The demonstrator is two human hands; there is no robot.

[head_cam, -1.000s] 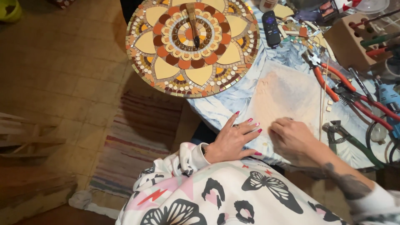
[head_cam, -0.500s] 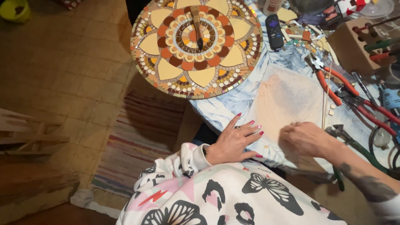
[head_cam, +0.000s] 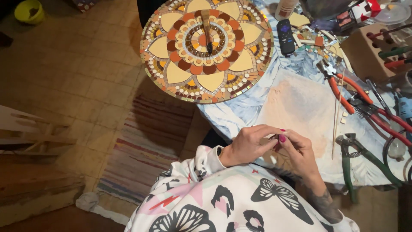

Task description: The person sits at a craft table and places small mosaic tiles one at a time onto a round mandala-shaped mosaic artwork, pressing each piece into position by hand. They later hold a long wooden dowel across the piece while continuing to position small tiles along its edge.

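My left hand (head_cam: pixel 250 145) and my right hand (head_cam: pixel 299 150) are drawn together just above the near edge of a pale, dust-stained board (head_cam: pixel 300 107). Their fingertips meet and pinch a small dark piece (head_cam: pixel 275 137), which is too small to identify. A round mosaic (head_cam: pixel 206 47) of tan petals with orange and brown tiles lies beyond the hands and overhangs the table's left edge. My sleeves are white with black butterfly prints.
Right of the board lie a thin wooden stick (head_cam: pixel 337 114), red-handled pliers (head_cam: pixel 343 91) and green-handled nippers (head_cam: pixel 358 157). A black remote (head_cam: pixel 285 36) and a cardboard tool box (head_cam: pixel 375 49) sit farther back. A striped rug (head_cam: pixel 148 144) covers the tiled floor at left.
Both hands lifted off the board, where they lay flat, and came together with their fingertips closed on a small piece. The view also shifted slightly.
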